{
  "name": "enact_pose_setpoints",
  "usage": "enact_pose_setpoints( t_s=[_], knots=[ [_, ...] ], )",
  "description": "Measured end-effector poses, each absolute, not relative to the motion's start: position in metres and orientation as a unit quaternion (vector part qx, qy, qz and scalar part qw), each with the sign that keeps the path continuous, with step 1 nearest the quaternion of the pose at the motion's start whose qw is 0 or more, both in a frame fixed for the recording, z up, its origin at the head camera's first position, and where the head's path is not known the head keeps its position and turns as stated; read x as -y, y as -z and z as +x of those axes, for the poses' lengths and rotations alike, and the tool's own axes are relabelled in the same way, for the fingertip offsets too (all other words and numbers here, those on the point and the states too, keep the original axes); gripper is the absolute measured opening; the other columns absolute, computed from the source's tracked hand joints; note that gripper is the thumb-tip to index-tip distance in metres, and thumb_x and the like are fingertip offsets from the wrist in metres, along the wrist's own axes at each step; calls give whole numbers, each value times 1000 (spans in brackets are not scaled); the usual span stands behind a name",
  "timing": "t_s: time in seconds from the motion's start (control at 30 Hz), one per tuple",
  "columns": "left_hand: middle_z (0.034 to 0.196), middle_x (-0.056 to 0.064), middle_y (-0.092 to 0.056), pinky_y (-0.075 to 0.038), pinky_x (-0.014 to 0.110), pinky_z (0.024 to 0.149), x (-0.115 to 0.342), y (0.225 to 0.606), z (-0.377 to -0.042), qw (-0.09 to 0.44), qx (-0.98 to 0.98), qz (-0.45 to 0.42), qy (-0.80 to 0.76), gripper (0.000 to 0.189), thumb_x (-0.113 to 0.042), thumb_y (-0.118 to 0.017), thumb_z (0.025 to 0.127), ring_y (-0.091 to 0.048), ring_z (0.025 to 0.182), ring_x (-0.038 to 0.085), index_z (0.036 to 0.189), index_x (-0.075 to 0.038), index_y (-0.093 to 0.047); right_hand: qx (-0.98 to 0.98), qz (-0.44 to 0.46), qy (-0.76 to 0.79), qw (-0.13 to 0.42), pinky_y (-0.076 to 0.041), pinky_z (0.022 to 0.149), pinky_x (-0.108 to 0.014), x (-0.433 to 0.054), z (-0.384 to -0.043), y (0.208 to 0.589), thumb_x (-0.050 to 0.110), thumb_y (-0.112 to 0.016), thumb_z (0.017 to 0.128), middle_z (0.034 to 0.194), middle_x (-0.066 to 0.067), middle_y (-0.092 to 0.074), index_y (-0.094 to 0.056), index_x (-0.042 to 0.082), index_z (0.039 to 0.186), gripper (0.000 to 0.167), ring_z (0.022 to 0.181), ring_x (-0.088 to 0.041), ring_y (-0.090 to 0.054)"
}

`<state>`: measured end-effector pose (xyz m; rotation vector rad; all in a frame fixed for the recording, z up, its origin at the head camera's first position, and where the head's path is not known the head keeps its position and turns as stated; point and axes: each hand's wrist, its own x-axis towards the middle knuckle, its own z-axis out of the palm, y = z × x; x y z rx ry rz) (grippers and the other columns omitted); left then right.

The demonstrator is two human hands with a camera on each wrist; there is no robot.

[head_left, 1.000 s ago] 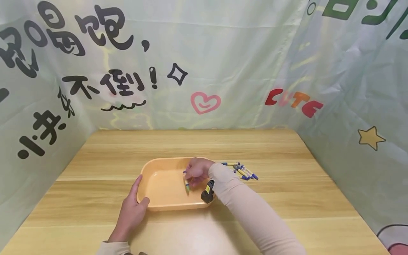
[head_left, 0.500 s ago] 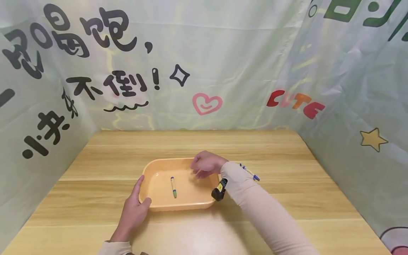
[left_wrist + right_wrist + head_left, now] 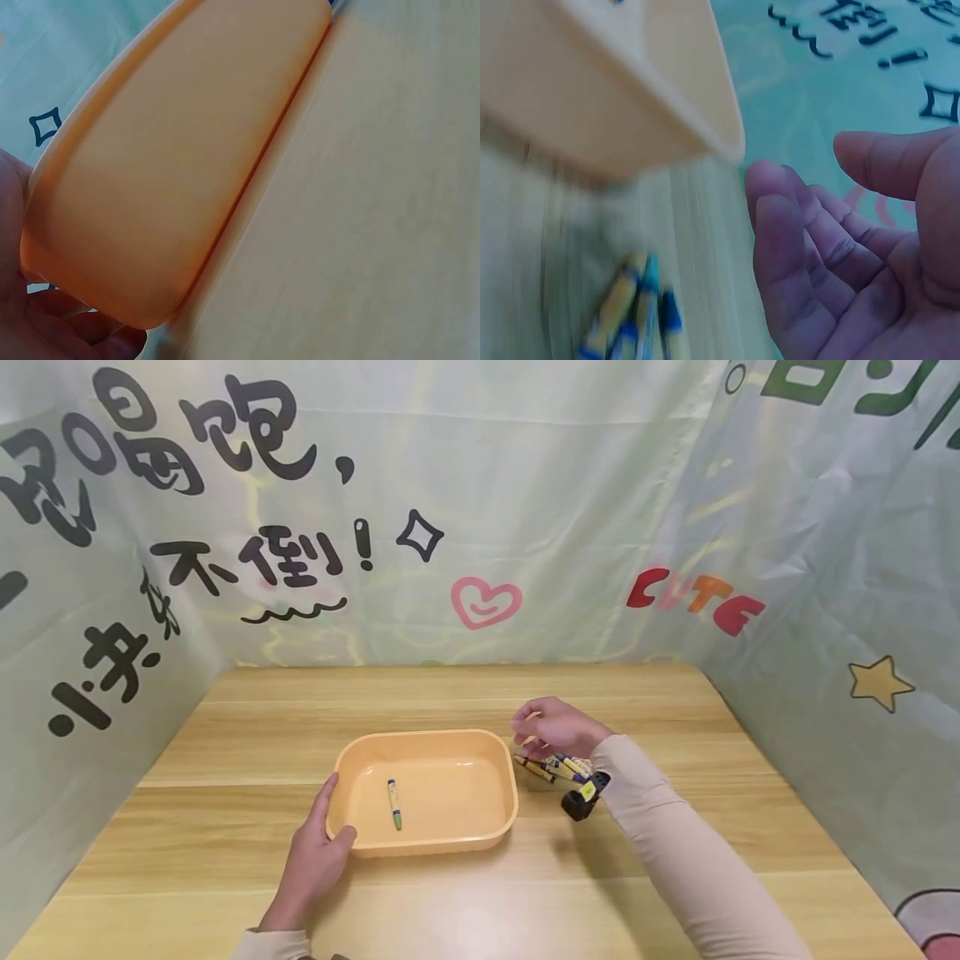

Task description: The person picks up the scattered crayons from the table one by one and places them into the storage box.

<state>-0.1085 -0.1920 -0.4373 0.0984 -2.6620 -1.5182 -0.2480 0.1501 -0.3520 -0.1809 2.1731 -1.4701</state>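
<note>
An orange plastic tray (image 3: 453,802) sits on the wooden table, and one crayon (image 3: 394,806) with a green tip lies inside its left half. My left hand (image 3: 318,847) holds the tray's left end, thumb by the near corner and fingers along the outside. In the left wrist view those fingers (image 3: 67,330) bend around the end of the tray. My right hand (image 3: 561,727) hovers just past the tray's right end, above a loose pile of crayons (image 3: 551,770). Thumb and fingers are apart in the right wrist view, with nothing between them. The right forearm and wrist camera cover part of the pile.
The wooden table (image 3: 247,727) carries the tray and the pile. Behind and on both sides hangs a pale green printed cloth (image 3: 570,510). A black wrist camera (image 3: 585,797) sticks out beneath the right wrist.
My right hand let go of the crayon inside the tray, then moved right, out over the pile. The crayon rolled a little left. My left hand stayed on the tray.
</note>
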Motion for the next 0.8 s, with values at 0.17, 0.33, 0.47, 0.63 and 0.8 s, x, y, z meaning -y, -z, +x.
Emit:
enact_pose_setpoints(
  t_s=[0.17, 0.33, 0.47, 0.63, 0.8],
  knots=[
    [149, 26, -35, -44, 46, 90, 191, 439, -109, 37, 863, 32, 503, 80, -1, -50, 87, -56, 109, 34, 157, -17, -15, -826, -47, 510, 235, -55, 75, -39, -183, -250, 360, 17, -55, 98, 107, -25, -60, -50, -6, 118, 31, 79, -24, -64],
    [149, 26, -35, -40, 49, 95, 192, 438, -109, 40, 863, 32, 503, 80, -3, -49, 86, -54, 114, 34, 157, -16, -15, -854, -31, 471, 219, -54, 68, -35, -209, -253, 372, 17, -54, 98, 94, -19, -62, -51, -4, 113, 26, 72, -21, -61],
    [146, 27, -38, -44, 45, 89, 193, 438, -110, 47, 867, 29, 496, 79, -3, -50, 86, -58, 105, 31, 157, -16, -16, -875, -15, 437, 207, -44, 52, -27, -224, -253, 384, 15, -55, 97, 72, -9, -58, -54, -3, 104, 20, 56, -14, -50],
    [145, 27, -40, -45, 44, 87, 193, 438, -110, 37, 863, 34, 503, 79, -3, -51, 87, -59, 103, 30, 157, -18, -16, -888, -18, 412, 201, -32, 44, -22, -235, -250, 397, 10, -56, 95, 57, -2, -51, -55, 0, 85, 14, 45, -9, -38],
    [149, 26, -34, -40, 49, 97, 193, 438, -108, 36, 859, 31, 510, 80, -2, -51, 87, -53, 118, 35, 157, -16, -15, -902, -31, 387, 190, -31, 43, -21, -239, -250, 402, 9, -56, 91, 50, 0, -47, -52, 5, 72, 20, 42, -8, -35]
  ],
)
